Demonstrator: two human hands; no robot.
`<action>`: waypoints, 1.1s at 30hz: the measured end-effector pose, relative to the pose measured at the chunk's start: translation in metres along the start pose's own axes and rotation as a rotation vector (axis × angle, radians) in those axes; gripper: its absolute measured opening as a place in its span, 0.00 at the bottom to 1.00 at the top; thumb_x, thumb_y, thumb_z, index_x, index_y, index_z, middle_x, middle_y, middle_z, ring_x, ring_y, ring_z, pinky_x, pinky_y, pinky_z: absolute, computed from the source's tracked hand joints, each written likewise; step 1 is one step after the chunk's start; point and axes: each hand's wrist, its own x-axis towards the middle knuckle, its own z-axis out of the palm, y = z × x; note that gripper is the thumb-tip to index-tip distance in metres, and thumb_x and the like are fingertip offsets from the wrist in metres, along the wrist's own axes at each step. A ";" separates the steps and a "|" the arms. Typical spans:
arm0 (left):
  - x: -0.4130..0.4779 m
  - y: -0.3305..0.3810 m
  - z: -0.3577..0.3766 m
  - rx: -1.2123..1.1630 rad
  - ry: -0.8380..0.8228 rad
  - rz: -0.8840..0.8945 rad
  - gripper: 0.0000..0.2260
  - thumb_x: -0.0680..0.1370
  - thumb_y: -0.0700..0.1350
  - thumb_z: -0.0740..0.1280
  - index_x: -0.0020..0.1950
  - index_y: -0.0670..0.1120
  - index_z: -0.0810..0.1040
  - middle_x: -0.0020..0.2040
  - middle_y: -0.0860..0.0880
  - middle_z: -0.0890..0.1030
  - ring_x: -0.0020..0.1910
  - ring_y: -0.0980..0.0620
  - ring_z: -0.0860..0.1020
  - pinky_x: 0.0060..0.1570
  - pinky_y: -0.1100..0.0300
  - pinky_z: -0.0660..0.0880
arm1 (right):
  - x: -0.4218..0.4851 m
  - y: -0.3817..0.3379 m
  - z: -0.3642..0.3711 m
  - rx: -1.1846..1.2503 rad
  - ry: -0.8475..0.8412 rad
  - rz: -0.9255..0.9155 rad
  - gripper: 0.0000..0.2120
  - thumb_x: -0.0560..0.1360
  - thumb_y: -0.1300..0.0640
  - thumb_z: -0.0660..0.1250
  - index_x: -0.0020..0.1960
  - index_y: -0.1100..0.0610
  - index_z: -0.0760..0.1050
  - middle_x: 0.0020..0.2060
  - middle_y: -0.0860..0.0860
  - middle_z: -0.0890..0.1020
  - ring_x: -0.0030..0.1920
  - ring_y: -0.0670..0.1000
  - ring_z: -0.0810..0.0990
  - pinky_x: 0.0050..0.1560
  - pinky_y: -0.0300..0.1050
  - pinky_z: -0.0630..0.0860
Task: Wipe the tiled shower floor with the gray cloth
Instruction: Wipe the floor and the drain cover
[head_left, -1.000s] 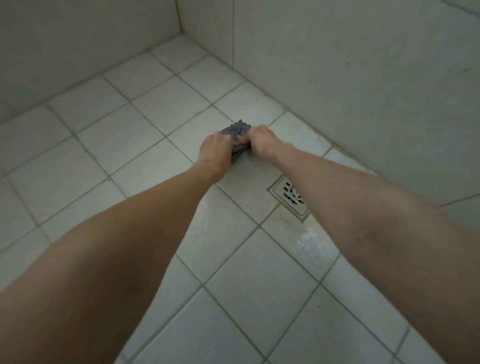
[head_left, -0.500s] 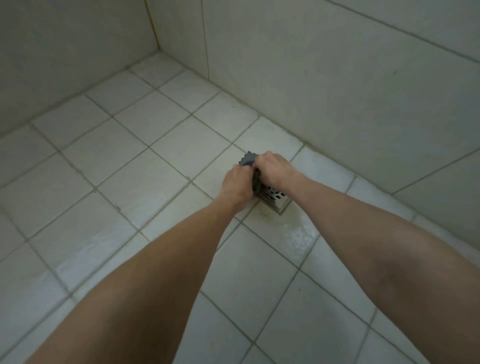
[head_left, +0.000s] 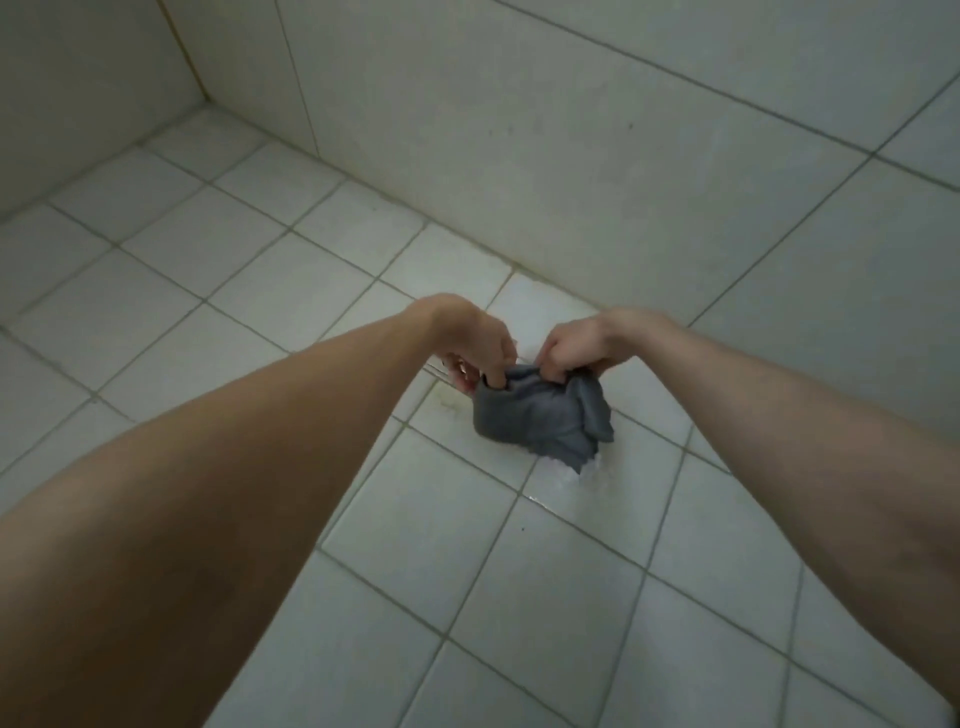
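The gray cloth (head_left: 543, 415) hangs crumpled between both hands above the white tiled shower floor (head_left: 291, 291). My left hand (head_left: 475, 345) pinches its upper left edge with curled fingers. My right hand (head_left: 587, 345) pinches the upper right edge the same way. The cloth's lower part droops toward a wet, shiny patch of tile (head_left: 576, 483). Whether the cloth's tip touches the floor is unclear. Both forearms reach in from the bottom corners of the view.
Tiled walls (head_left: 597, 156) rise close behind the hands and meet in a corner (head_left: 205, 101) at the upper left. A sliver of the metal floor drain (head_left: 436, 368) shows under my left hand. Tiles stretch open to the left and toward me.
The hands have drawn apart and lifted the cloth, which now hangs spread between them instead of bunched on the floor. The drain is now mostly covered by hands and cloth.
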 end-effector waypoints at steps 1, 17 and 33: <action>-0.004 -0.003 0.011 0.010 -0.080 -0.019 0.06 0.76 0.38 0.66 0.40 0.46 0.74 0.42 0.46 0.77 0.39 0.52 0.77 0.32 0.65 0.78 | 0.000 0.001 0.010 0.025 -0.111 0.027 0.16 0.72 0.70 0.57 0.55 0.65 0.77 0.38 0.56 0.78 0.36 0.53 0.79 0.33 0.38 0.80; -0.059 -0.073 0.149 0.893 0.484 0.683 0.05 0.72 0.42 0.69 0.47 0.46 0.80 0.51 0.47 0.81 0.49 0.48 0.81 0.43 0.60 0.78 | -0.004 0.043 0.138 -0.836 0.274 -0.702 0.16 0.75 0.52 0.63 0.60 0.57 0.71 0.57 0.53 0.72 0.55 0.54 0.76 0.48 0.49 0.74; -0.031 -0.057 -0.004 0.532 0.662 0.198 0.11 0.75 0.36 0.63 0.56 0.40 0.80 0.51 0.40 0.79 0.50 0.42 0.77 0.51 0.53 0.74 | 0.020 -0.030 0.021 -0.314 0.709 -0.440 0.06 0.70 0.58 0.68 0.46 0.58 0.76 0.44 0.56 0.75 0.45 0.56 0.76 0.43 0.46 0.72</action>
